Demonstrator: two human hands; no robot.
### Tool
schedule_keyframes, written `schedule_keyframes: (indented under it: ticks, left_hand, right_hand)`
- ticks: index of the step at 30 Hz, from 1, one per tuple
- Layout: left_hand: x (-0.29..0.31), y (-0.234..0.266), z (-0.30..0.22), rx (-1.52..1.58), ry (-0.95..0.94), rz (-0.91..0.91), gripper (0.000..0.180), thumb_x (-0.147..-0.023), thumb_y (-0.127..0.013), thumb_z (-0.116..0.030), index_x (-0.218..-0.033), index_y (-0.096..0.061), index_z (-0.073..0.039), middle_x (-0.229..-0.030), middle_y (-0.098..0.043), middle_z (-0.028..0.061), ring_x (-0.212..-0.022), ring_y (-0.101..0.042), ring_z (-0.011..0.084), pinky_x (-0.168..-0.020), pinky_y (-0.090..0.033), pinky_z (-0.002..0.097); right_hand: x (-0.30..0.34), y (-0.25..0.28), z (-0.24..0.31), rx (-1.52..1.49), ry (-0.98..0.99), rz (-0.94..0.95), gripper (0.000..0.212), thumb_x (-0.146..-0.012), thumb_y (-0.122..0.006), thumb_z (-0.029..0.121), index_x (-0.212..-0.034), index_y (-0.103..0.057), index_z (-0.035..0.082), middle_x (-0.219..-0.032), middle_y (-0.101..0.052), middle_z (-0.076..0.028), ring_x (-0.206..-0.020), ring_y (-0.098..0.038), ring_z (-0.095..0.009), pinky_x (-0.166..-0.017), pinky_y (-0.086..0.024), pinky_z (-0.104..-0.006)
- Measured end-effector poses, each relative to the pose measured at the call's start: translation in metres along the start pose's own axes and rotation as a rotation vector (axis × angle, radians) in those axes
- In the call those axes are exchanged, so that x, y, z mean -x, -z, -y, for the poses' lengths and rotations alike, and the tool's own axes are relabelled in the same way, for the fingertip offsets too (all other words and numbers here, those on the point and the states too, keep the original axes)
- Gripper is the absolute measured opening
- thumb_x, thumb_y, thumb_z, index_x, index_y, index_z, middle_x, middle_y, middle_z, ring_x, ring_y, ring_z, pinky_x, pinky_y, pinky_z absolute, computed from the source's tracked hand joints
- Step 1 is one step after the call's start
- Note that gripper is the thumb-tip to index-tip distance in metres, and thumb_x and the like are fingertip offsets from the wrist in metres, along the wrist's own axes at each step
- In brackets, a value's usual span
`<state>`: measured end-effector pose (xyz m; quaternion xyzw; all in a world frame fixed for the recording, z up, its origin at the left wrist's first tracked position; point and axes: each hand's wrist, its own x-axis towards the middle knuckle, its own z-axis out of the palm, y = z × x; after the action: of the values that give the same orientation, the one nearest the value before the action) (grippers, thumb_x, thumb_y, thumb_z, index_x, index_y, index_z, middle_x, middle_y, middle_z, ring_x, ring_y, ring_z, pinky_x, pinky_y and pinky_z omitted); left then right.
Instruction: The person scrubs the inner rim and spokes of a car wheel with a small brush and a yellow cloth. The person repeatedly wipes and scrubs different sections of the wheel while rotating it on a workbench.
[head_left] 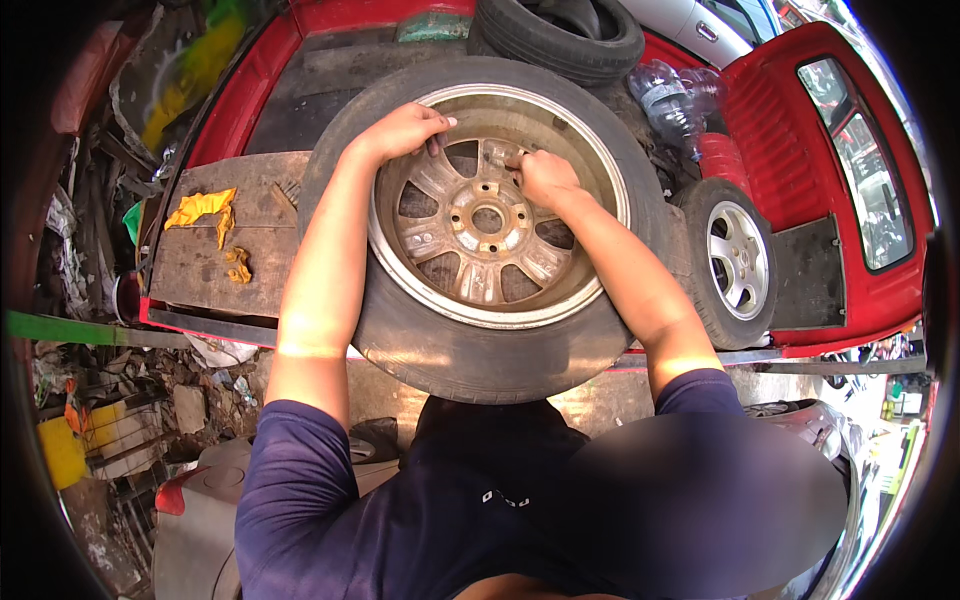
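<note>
Black tyre [480, 358] and metal rim [585, 150] at the edge of a red truck [765, 120]

Clock read off this wheel [463, 215], hub [508, 232] as centre. It fills the middle of the view, deep side of the rim facing the wearer. Tyre juts past the truck's edge at 6. Cannot tell whether it lies flat or tilts. Metal dull and stained; broad spokes [480, 283] radiate from the hub, four bolt holes set about the middle.

Left hand [400, 132]: at 11, arched across the rim's lip. Fingers loosely bent, dipping inside the circle; thumb out toward 12. Whether it has hold of the lip cannot be told.

Right hand [548, 180]: between 1 and 2, inside the rim's circle. Curled tighter than the left, fingertips close to the spoke at 12. Cannot tell if they press on it or pinch something small.

Bare forearms cross the tyre, left one at 8 to 10, right one near 4.

Around:
- 9: brown board [185, 270], crumpled yellow cloth [203, 207] on it; smaller yellow scrap [238, 268] nearby.
- 1: loose dark tyres [560, 55], just beyond the big one.
- 2: clear plastic bottles [668, 105].
- 3: second wheel [748, 270], silver spokes, just beside the tyre. Past it, the truck's window [862, 165].
- 8: rubble [190, 405] on the ground.
- 6: wearer's navy shirt [420, 500].
</note>
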<state>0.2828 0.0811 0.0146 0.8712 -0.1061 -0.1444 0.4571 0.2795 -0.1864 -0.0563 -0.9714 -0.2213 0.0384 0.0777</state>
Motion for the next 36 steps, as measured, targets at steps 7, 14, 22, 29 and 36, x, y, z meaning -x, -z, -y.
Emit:
schedule_keyframes:
  ticks: [7,14,22,29,36]
  left_hand:
    - [0.006,0.002,-0.007,0.011,-0.003,-0.02,0.04,-0.097,-0.061,-0.039,-0.082,-0.07,-0.003,-0.068,-0.066,0.0035,-0.055,-0.05,0.0085,-0.053,-0.041,0.0254]
    - [0.003,0.0,-0.005,0.026,0.017,-0.006,0.039,-0.097,-0.061,-0.038,-0.08,-0.069,-0.004,-0.067,-0.065,0.0029,-0.055,-0.049,0.0083,-0.053,-0.04,0.0257]
    - [0.003,-0.004,-0.006,0.006,0.031,0.001,0.039,-0.097,-0.061,-0.038,-0.08,-0.068,-0.004,-0.067,-0.065,0.0031,-0.056,-0.05,0.0085,-0.054,-0.04,0.0262]
    - [0.005,0.003,-0.005,-0.014,0.013,-0.025,0.04,-0.097,-0.061,-0.04,-0.083,-0.069,-0.003,-0.069,-0.066,0.0035,-0.058,-0.051,0.0087,-0.056,-0.041,0.0261]
    - [0.007,-0.001,-0.009,0.02,0.015,-0.02,0.041,-0.095,-0.063,-0.039,-0.077,-0.069,-0.003,-0.067,-0.066,0.0036,-0.061,-0.058,0.0106,-0.059,-0.043,0.0282]
  right_hand:
    - [-0.003,0.004,0.0,-0.131,-0.074,-0.112,0.033,-0.094,-0.058,0.024,-0.124,-0.069,0.021,-0.108,-0.071,-0.019,-0.101,-0.067,-0.037,-0.089,-0.054,-0.0467]
    - [0.003,0.008,0.0,-0.141,-0.071,0.032,0.033,-0.093,-0.058,0.026,-0.123,-0.07,0.019,-0.11,-0.071,-0.017,-0.104,-0.068,-0.035,-0.09,-0.054,-0.0459]
    - [-0.002,0.001,0.0,-0.202,-0.111,-0.005,0.033,-0.095,-0.058,0.026,-0.125,-0.069,0.018,-0.114,-0.07,-0.019,-0.108,-0.066,-0.036,-0.095,-0.052,-0.0453]
    - [-0.013,-0.003,-0.018,-0.374,-0.153,-0.052,0.033,-0.094,-0.061,0.025,-0.125,-0.069,0.016,-0.12,-0.067,-0.021,-0.111,-0.064,-0.037,-0.097,-0.05,-0.0444]
    - [-0.009,-0.001,-0.017,-0.311,-0.021,0.079,0.032,-0.094,-0.06,0.025,-0.124,-0.07,0.016,-0.118,-0.068,-0.02,-0.111,-0.064,-0.037,-0.097,-0.05,-0.044]
